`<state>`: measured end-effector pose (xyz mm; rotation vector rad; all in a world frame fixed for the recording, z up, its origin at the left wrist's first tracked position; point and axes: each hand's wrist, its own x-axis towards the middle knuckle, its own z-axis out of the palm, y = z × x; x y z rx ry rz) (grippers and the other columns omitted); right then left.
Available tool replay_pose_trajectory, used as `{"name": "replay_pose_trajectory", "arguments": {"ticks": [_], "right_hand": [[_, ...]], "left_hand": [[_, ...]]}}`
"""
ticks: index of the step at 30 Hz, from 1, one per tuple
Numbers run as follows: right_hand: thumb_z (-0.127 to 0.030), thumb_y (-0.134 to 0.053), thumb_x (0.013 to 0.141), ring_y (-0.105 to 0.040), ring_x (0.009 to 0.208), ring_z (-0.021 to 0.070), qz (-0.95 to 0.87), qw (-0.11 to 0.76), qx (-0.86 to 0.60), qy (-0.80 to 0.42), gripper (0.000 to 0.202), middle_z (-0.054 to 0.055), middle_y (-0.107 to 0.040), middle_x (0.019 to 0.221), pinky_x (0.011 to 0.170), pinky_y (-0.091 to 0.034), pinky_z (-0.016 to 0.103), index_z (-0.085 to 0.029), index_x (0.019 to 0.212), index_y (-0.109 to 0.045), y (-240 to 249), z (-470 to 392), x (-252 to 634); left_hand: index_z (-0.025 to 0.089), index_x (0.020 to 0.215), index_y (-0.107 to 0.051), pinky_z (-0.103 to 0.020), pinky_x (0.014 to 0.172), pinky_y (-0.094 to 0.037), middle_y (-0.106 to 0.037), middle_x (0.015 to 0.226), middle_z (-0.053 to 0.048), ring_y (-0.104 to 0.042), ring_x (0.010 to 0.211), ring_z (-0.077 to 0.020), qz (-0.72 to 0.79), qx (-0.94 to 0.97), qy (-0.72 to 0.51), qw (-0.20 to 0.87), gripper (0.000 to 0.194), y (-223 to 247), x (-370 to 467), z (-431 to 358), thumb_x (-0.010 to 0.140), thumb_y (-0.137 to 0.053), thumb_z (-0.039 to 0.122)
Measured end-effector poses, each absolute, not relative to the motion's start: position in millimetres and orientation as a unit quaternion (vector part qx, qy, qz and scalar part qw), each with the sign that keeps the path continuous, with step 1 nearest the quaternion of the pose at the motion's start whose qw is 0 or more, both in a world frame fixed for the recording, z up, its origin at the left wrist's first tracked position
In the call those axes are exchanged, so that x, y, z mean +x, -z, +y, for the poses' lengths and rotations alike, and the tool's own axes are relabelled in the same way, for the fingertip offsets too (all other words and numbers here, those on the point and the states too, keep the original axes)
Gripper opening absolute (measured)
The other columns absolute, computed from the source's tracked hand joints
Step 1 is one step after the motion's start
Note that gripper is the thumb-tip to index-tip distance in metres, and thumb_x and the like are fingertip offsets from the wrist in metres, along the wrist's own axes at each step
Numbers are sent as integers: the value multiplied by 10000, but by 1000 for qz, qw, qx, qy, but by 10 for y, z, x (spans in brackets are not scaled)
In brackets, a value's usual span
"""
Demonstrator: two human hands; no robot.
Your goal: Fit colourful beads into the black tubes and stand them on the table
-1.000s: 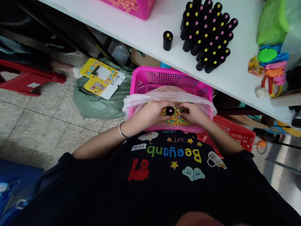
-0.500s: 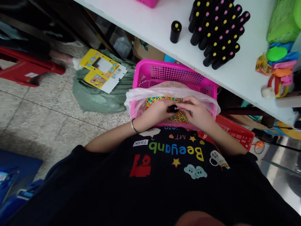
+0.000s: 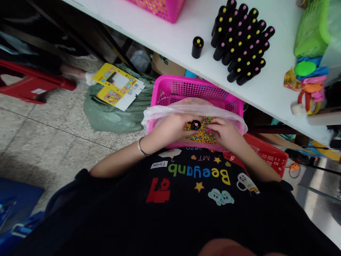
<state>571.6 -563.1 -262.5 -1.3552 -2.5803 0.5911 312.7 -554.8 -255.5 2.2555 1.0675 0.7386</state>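
My left hand (image 3: 172,128) is closed around a small black cylindrical tube (image 3: 196,124), its round open end facing up with a pink piece in the centre. My right hand (image 3: 225,132) is just right of the tube, with curled fingertips at the multicoloured beads (image 3: 204,137). A bit of pink shows at those fingertips, but what they hold is unclear. The beads lie in a whitish plastic bag (image 3: 229,111) that lines a pink basket (image 3: 170,79) against my body.
On the white table (image 3: 205,25) stand many black tubes (image 3: 239,42) with yellow or pink centres, and one separate tube (image 3: 197,48). A pink basket (image 3: 174,10), green basket (image 3: 311,32) and coloured small items (image 3: 310,80) are there too. A yellow carton (image 3: 117,85) lies on a green bag (image 3: 114,117).
My right fingers have moved off the tube's mouth, down and right to the beads. My left hand still holds the tube, its pink centre now in plain sight. The camera view has shifted slightly.
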Motion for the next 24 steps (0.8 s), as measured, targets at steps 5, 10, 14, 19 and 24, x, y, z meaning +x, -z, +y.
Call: {"name": "replay_pose_trajectory", "arguments": {"ticks": [5,10,14,19,24], "right_hand": [[35,-536,922,-675,1073,249,-857,-34,-480,-183,386,97,-762,1094,1023,-504,386,-187,1106,-793,2839,-5529,5689],[70,-444,930,-664,957,215,-831,-117,-529,-123,401,149,-717,1121,855,-494,304,-127,1103,-749,2782,-5502,5600],[78,-400,933,-658,829,199,-815,-164,-551,-74,432,175,-708,1171,711,-457,310,-126,1086,-748,2668,-5527,5562],[46,-435,941,-674,818,214,-825,-144,-537,-103,405,165,-731,1113,721,-462,325,-134,1107,-757,2781,-5490,5516],[3,-534,884,-691,880,218,-844,-76,-508,-154,319,123,-769,1026,759,-457,300,-160,1007,-779,2898,-5393,5493]], "left_hand": [[261,1193,-796,-360,877,-620,-833,1128,-12,-748,902,-194,439,810,-339,190,336,2078,2944,-5040,876,-802,372],[251,1374,-623,-358,817,-561,-792,1032,62,-595,800,-131,517,751,-379,159,698,1982,2868,-4145,751,-892,417],[280,1489,-433,-365,853,-525,-744,1100,81,-530,862,-118,545,737,-353,188,938,2046,2870,-3665,725,-917,528],[209,1585,-333,-493,1129,-486,-606,1486,-89,-563,1259,-280,568,721,-378,121,1166,2003,3104,-3839,632,-1005,220],[266,1398,-612,-528,1214,-409,-591,1438,-152,-553,1342,-365,428,837,-333,68,608,2060,3740,-4340,860,-880,359]]}}
